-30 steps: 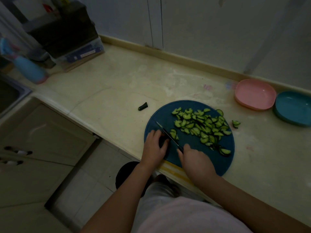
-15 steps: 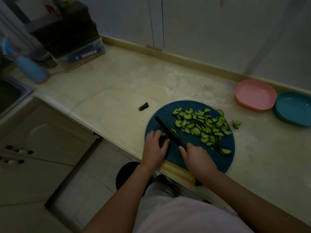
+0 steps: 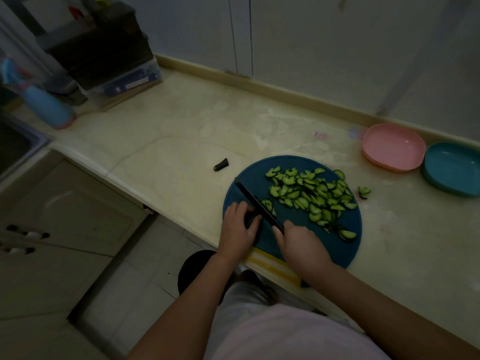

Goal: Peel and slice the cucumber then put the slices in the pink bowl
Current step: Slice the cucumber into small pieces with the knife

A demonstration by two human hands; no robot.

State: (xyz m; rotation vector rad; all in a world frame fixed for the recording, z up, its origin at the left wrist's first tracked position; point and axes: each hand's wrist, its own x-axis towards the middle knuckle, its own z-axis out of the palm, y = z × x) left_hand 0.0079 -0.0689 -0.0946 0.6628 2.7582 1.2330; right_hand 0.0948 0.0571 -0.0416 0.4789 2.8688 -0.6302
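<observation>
A round blue cutting board (image 3: 259, 183) lies at the counter's front edge, with a heap of green cucumber slices (image 3: 311, 196) on its right half. My left hand (image 3: 237, 231) curls over the short dark cucumber stub (image 3: 250, 219) on the board's near left. My right hand (image 3: 298, 242) grips the handle of a black knife (image 3: 255, 202), whose blade runs up-left just right of the stub. One or two slices (image 3: 364, 191) lie off the board to its right. The pink bowl (image 3: 393, 146) stands empty at the back right.
A blue bowl (image 3: 453, 168) sits right of the pink one. A dark cucumber end (image 3: 221, 165) lies on the cream counter left of the board. A blue spray bottle (image 3: 46, 106) and a dark box on a plastic container (image 3: 124, 83) stand at the far left.
The knife blade has swung from lying among the slices to a raised line pointing up-left beside the stub. My left hand has stayed on the stub.
</observation>
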